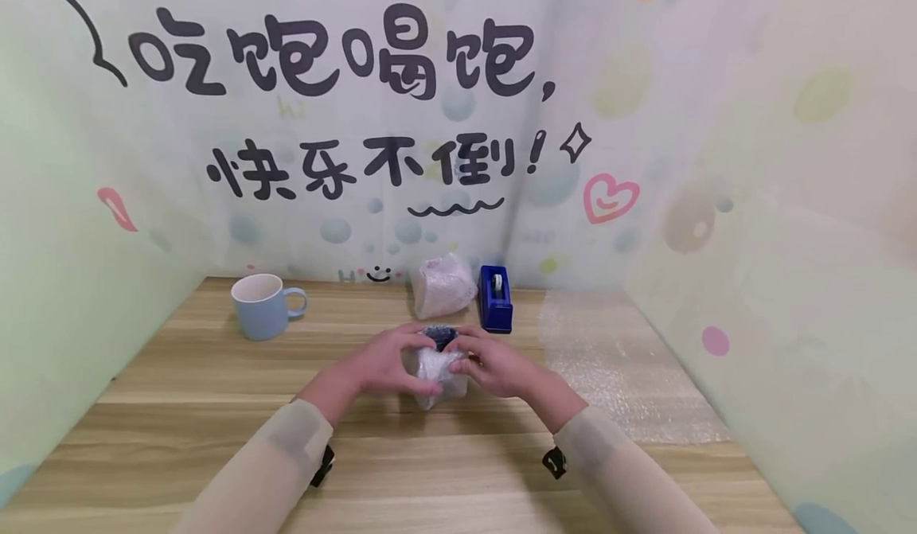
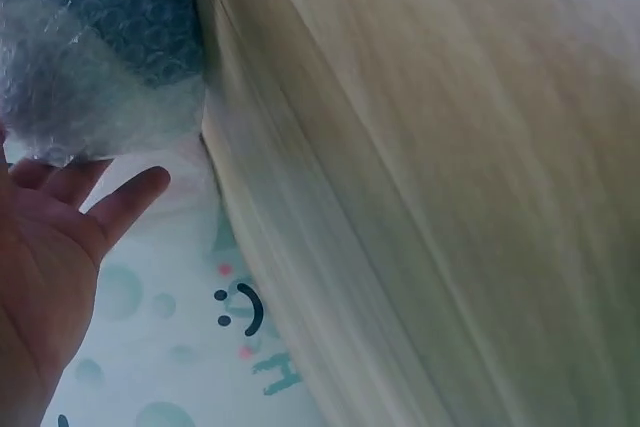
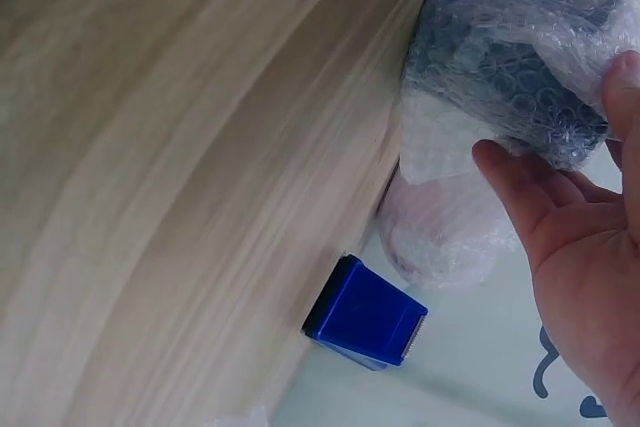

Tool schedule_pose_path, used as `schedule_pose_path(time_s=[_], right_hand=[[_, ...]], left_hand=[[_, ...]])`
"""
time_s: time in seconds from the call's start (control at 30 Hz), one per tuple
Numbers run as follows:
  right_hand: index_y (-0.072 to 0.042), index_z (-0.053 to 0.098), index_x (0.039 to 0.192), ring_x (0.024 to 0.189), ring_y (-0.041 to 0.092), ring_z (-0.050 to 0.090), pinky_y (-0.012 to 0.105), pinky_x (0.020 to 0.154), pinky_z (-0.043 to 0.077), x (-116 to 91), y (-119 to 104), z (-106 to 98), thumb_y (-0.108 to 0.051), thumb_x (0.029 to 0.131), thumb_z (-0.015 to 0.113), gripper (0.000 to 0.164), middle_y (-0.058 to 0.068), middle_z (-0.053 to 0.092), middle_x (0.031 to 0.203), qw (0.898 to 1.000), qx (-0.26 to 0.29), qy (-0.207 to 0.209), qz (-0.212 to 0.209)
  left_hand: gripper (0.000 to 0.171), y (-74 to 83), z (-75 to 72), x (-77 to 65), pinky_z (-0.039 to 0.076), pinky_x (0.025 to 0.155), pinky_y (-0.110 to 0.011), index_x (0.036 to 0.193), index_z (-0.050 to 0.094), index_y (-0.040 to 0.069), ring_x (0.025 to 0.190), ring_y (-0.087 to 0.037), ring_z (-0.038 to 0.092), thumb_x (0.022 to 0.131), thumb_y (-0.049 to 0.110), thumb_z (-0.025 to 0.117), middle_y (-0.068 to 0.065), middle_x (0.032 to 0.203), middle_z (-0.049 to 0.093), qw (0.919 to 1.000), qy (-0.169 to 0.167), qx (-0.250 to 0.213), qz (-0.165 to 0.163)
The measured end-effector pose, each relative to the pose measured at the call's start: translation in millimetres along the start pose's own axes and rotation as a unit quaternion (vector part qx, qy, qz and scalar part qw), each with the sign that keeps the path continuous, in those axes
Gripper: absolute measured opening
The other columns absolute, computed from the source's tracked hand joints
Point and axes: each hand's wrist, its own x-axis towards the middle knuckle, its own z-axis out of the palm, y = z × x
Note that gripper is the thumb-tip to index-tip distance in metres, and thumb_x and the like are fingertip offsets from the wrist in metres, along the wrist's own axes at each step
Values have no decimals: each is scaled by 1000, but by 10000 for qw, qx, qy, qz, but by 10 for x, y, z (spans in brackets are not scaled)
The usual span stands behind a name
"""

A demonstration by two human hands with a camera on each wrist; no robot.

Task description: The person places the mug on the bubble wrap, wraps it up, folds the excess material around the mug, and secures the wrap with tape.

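Observation:
A bubble-wrapped bundle stands on the table between my two hands. Dark blue shows through its wrap in both wrist views, but the item inside is not clear. My left hand holds the left side, thumb across the front and fingers around the back. From the right, my right hand grips the bundle, its thumb on the wrap near the top. In the right wrist view, that thumb presses a loose fold of the bubble wrap. Some fingertips are hidden behind the bundle.
Behind the hands is another wrapped bundle, pinkish white, beside a blue tape dispenser. A light blue mug stands at the back left of the wooden table. A bubble wrap sheet lies flat on the right.

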Motion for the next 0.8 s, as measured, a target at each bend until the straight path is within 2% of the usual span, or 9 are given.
schedule_pose_path(time_s=[0.1, 0.33, 0.47, 0.57, 0.7, 0.8], right_hand=[[-10, 71, 130, 147, 45, 58, 57, 118, 52, 6, 24, 11, -27, 111, 64, 26, 26, 52, 162, 10000, 6, -6, -35], [-10, 70, 132, 146, 43, 58, 56, 118, 53, 26, 45, -9, -27, 111, 65, 27, 24, 52, 162, 10000, -7, -60, -55], [-13, 69, 135, 143, 42, 61, 57, 117, 53, 10, 50, -27, -31, 112, 64, 30, 21, 53, 161, 9999, -56, -120, -47], [-14, 70, 136, 142, 40, 61, 57, 117, 53, 2, 52, -37, -32, 112, 64, 31, 18, 55, 159, 9998, 46, -184, -2], [-15, 70, 136, 142, 37, 60, 56, 117, 53, 7, 57, -58, -33, 112, 64, 31, 16, 56, 157, 9996, 172, -240, -24], [-17, 72, 137, 143, 36, 58, 57, 119, 51, 26, 92, -111, -35, 110, 67, 33, 15, 57, 157, 9987, 409, -303, -6]], left_hand=[[77, -10, 9, -7, 46, 123, -62, 141, 72, 13, 156, -45, 47, 81, 55, 94, -14, 176, 41, 9999, -40, -132, -99], [64, 38, 51, 37, 55, 115, -56, 128, 79, 13, 142, -39, 59, 80, 52, 92, -15, 165, 55, 9994, 257, 75, -202], [66, 36, 53, 40, 54, 116, -56, 133, 78, 12, 143, -39, 58, 81, 52, 91, -12, 167, 53, 9993, 205, 82, -298], [62, 29, 45, 27, 52, 119, -58, 138, 75, 14, 148, -39, 55, 90, 52, 85, -10, 170, 49, 9992, 67, 70, -382], [50, 39, 21, 13, 49, 122, -60, 142, 74, 18, 154, -40, 50, 104, 50, 69, -10, 173, 46, 9989, -73, 105, -460], [48, 45, 6, 20, 48, 122, -61, 141, 75, 19, 153, -40, 51, 107, 50, 63, -11, 171, 48, 9990, -68, 152, -405]])
